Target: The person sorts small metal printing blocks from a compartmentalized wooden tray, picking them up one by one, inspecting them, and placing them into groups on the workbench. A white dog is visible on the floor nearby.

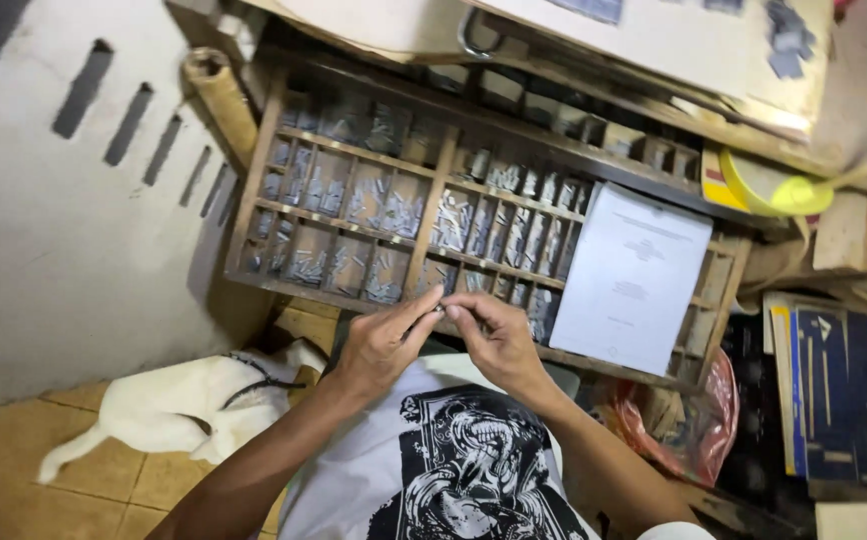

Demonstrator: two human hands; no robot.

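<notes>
Here, a small metal piece [446, 312] sits pinched between the fingertips of both my hands, just above my lap and in front of the near rail of the type case [254, 190]. It is too small to make out its shape, but it seems to lie crosswise, running from one hand to the other. My left hand [382, 345] comes in from the left with thumb and forefinger closed on one end; my right hand [499, 340] meets it from the right, fingers curled and closed on the other end, so neither is nearer than the other. Straight ahead, the case slopes away from me, its compartments full of grey sorts [454, 222]. A white sheet [632, 278] lies over its right side, covering several boxes. Down at my left a white dog [169, 405] lies on the tiled floor [14, 500], and at my right are a red plastic bag [689, 425] and blue books [839, 385]. Nothing stands between my hands and the case.
</notes>
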